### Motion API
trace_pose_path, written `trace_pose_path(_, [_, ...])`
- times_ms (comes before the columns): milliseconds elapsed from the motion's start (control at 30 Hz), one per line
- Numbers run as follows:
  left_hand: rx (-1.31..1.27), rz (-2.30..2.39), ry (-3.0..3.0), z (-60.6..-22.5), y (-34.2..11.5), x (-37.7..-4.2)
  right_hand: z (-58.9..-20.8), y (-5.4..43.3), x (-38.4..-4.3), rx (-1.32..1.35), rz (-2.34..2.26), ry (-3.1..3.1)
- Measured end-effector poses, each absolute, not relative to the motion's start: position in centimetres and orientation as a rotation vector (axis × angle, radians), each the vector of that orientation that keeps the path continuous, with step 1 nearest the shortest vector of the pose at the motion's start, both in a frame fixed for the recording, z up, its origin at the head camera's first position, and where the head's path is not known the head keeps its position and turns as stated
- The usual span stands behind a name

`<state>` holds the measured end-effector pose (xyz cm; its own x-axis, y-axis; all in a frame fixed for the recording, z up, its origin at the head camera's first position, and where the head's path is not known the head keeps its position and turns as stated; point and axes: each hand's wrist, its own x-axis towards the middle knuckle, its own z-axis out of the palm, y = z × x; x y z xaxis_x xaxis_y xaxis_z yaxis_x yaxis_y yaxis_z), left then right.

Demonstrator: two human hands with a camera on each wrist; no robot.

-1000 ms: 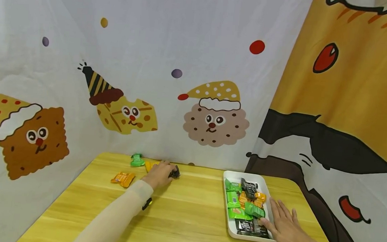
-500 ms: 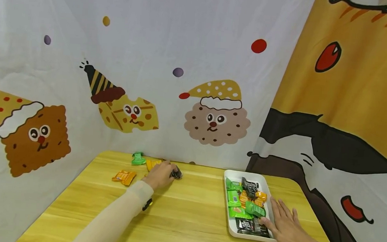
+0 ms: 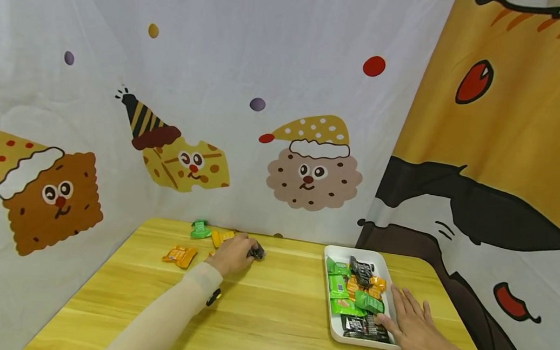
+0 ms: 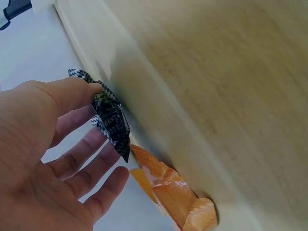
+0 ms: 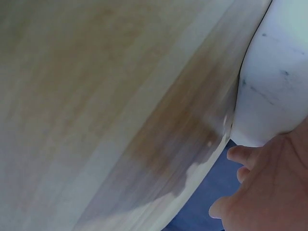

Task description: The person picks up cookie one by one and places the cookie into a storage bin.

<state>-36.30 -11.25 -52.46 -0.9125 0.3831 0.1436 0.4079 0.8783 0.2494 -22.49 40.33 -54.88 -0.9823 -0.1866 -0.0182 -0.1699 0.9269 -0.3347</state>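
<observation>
My left hand (image 3: 233,254) pinches a small black-wrapped candy (image 3: 257,251) between thumb and fingers near the table's back edge. In the left wrist view, this black candy (image 4: 111,119) shows a checkered wrapper under the thumb, while the other fingers spread apart. Just below those fingertips lies an orange-wrapped candy (image 4: 175,195). My right hand (image 3: 417,331) rests with extended fingers along the right side of a white tray (image 3: 327,287), its thumb lapping over the rim. The right wrist view shows only part of this hand (image 5: 269,187) beside a white surface.
Left of my left hand lie a green candy (image 3: 200,229), a yellow-orange candy (image 3: 221,238) and an orange candy (image 3: 179,256). Inside the tray are several green, orange and black candies. A printed cloth (image 3: 209,72) hangs right behind the wooden table (image 3: 271,304).
My left hand has shifted slightly right with the black candy, and a bit of orange wrapper now shows beside it. My right hand stays at the tray.
</observation>
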Motion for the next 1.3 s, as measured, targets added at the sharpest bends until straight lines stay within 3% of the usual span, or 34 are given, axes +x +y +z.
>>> trace_pose_path(1300, [-0.801, -0.454, -2.866, -50.1, -4.0, -34.7, -54.5, 40.3, -22.3, -0.296, -0.571, 3.019])
